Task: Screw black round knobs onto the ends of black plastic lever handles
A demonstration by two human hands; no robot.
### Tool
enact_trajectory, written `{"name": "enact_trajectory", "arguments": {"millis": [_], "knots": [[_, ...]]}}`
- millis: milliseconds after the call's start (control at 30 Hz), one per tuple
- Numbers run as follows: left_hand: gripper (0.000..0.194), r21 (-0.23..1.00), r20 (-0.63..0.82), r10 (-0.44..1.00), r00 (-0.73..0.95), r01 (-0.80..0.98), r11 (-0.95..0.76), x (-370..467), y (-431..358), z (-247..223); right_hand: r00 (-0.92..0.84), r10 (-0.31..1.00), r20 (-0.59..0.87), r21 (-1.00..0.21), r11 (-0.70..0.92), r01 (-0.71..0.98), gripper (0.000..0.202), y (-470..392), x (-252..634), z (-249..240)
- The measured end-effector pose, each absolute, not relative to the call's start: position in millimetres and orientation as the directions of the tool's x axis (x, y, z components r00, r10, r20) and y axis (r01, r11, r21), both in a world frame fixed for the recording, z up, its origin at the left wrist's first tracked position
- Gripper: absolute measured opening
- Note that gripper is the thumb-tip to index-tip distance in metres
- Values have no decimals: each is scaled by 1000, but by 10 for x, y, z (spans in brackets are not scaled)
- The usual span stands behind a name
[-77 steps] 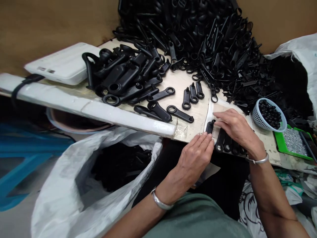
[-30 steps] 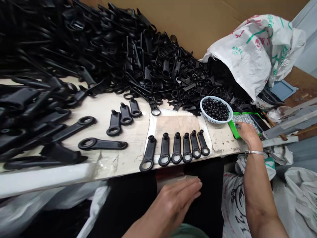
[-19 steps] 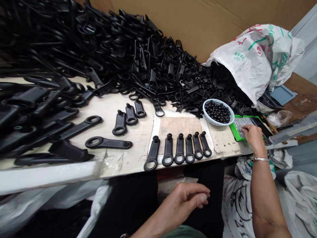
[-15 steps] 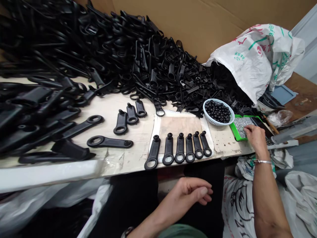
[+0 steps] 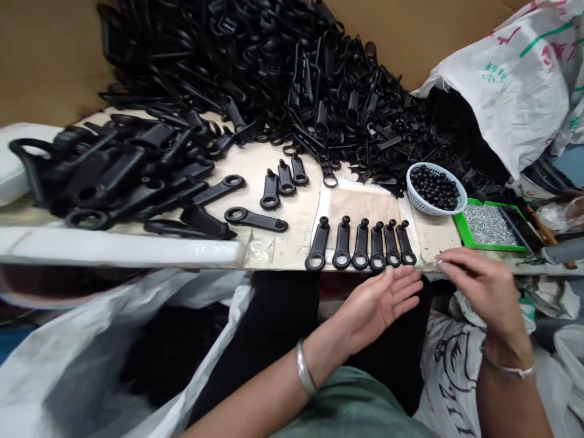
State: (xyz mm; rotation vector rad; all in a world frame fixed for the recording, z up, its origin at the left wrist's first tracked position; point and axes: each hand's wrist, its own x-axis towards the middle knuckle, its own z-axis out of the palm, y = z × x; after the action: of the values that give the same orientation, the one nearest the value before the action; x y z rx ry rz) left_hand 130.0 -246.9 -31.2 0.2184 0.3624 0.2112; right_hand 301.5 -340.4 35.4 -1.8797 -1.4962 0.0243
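Note:
My left hand (image 5: 376,307) is open, palm turned up and fingers stretched out, just below the table's front edge. My right hand (image 5: 486,289) is pinched at the table edge, with a tiny silvery metal piece (image 5: 439,260) at the fingertips. A row of several black handles with ring ends (image 5: 362,243) lies on a pale pad (image 5: 360,204) just beyond my left hand, rings toward me and round knobs pointing away. Past my right hand sits a green tray (image 5: 465,228) full of small silvery metal pieces (image 5: 490,224).
A pale blue basket (image 5: 417,198) holds black beads (image 5: 435,187). Three more ringed handles (image 5: 286,177) and a single one (image 5: 255,219) lie left of the pad. Black plastic parts (image 5: 255,73) are heaped behind. A white sack (image 5: 515,91) spills small black parts at right.
My right hand has come back from the green tray toward my left hand, carrying a tiny metal piece. My left hand has turned palm up and opened. The view has shifted left.

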Motion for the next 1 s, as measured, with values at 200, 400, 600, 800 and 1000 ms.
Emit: {"name": "enact_trajectory", "arguments": {"millis": [200, 400, 600, 800, 1000], "knots": [[40, 121, -286, 317, 904, -294, 948, 1234, -2458, -221, 69, 918, 391, -420, 111, 901, 19, -3262, 2473, 137], [36, 97, -350, 301, 887, -285, 954, 1133, -2432, -206, 153, 904, 399, -514, 82, 854, 23, -3371, 2588, 91], [34, 113, -364, 317, 876, -296, 949, 1134, -2441, -237, 161, 907, 390, -464, 42, 885, 17, -3433, 2494, 48], [36, 123, -310, 318, 896, -294, 948, 1142, -2474, -251, 71, 879, 472, -292, 80, 953, 22, -3361, 2392, 29], [38, 122, -293, 315, 903, -291, 949, 1127, -2482, -285, 18, 915, 403, -274, 102, 956, 22, -3358, 2388, 33]]}}
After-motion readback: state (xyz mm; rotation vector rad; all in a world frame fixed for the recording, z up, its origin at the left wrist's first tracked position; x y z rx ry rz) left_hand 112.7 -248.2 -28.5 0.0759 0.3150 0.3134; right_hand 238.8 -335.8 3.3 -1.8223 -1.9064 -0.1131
